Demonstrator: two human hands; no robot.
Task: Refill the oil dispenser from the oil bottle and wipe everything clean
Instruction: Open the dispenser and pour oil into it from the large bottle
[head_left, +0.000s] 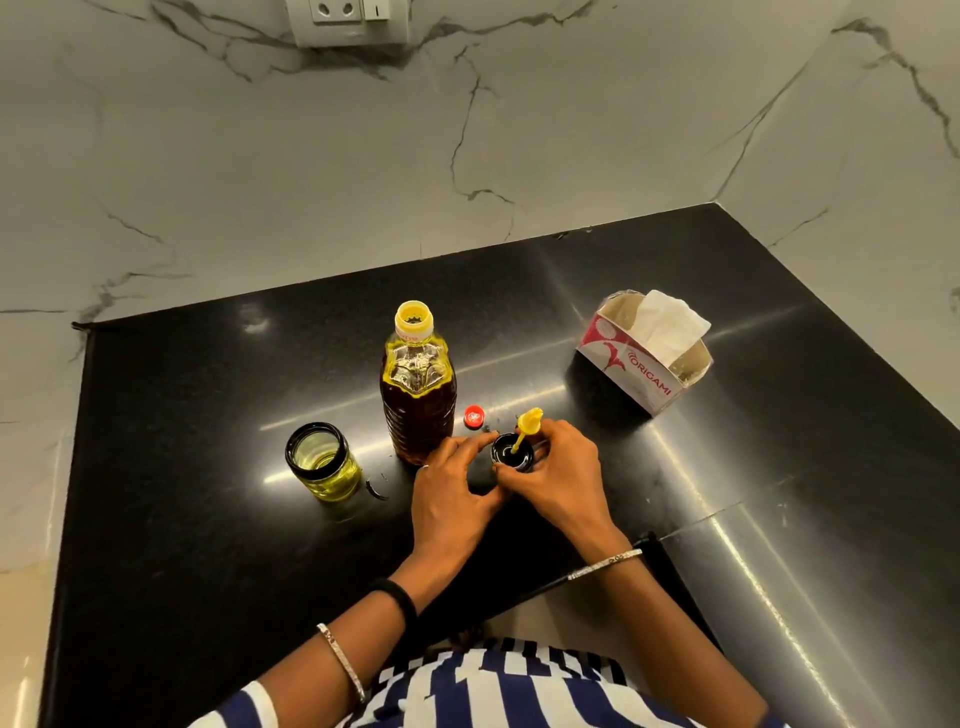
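Observation:
An uncapped plastic oil bottle (418, 387) with dark oil stands upright mid-counter. Its red cap (474, 417) lies just to its right. Left of the bottle stands the open glass dispenser jar (323, 461), holding pale yellow oil. In front of the bottle lies the black dispenser lid (513, 453), upside down, with a yellow piece (527, 423) sticking up from its middle. My right hand (558, 475) grips the lid from the right and pinches the yellow piece. My left hand (453, 496) touches the lid's left edge with its fingertips.
An open tissue box (644, 358) with a white tissue sticking out stands at the right rear. The black counter (208, 545) meets marble walls behind and on the right. A wall socket (347, 21) sits high on the back wall.

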